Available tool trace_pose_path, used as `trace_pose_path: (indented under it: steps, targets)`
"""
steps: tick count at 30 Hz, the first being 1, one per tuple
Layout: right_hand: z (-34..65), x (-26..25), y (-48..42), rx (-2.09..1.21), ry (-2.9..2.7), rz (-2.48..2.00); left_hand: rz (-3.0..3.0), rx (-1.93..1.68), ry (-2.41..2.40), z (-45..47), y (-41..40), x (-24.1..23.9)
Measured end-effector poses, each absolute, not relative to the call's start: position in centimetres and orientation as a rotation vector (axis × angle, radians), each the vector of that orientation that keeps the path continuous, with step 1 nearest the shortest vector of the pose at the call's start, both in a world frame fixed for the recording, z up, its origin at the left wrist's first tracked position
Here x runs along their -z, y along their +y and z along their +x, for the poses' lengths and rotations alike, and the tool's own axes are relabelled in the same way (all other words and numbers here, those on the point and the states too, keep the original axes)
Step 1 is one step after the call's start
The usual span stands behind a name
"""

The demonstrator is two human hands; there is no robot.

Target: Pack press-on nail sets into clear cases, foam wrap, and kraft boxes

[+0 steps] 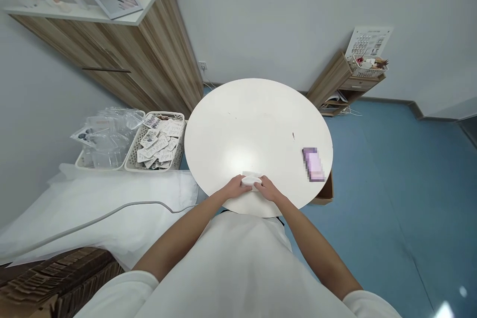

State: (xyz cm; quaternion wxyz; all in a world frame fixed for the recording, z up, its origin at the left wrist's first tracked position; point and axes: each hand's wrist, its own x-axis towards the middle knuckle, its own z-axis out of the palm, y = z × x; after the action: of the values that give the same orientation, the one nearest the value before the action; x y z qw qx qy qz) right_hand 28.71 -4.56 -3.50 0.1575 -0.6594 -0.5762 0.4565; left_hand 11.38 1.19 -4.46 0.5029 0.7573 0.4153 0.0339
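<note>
At the near edge of the round white table [261,109], my left hand [234,187] and my right hand [267,189] grip a small white piece [251,180] from either side. It looks like folded tissue or cloth, though its exact kind is too small to tell. The fingers of both hands are closed on its ends, thumbs toward each other. A flat white strip [252,173] shows just beyond it; whether the two are joined I cannot tell. To the right on the tabletop lies a blurred purple and pink rectangular object [313,165].
Baskets of cards [158,144] and clear plastic packs [108,139] stand left of the table. A wooden cabinet [149,54] is at the back left, a small shelf unit [343,82] at the back right. A grey cable [126,204] crosses white sheeting [156,228].
</note>
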Motion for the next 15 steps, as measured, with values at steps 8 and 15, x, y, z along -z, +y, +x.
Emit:
trace_pose_path:
  steps: [8, 15]
  targets:
    - [27.8, 5.7, -4.6, -0.984, -1.319, -2.151, 1.569, -0.428, 1.326, 11.6, 0.5, 7.1]
    - [28.3, 6.1, -6.0, -0.806, -1.425, -2.181, 1.696, -0.624, 1.416, 12.0, -1.2, 6.9]
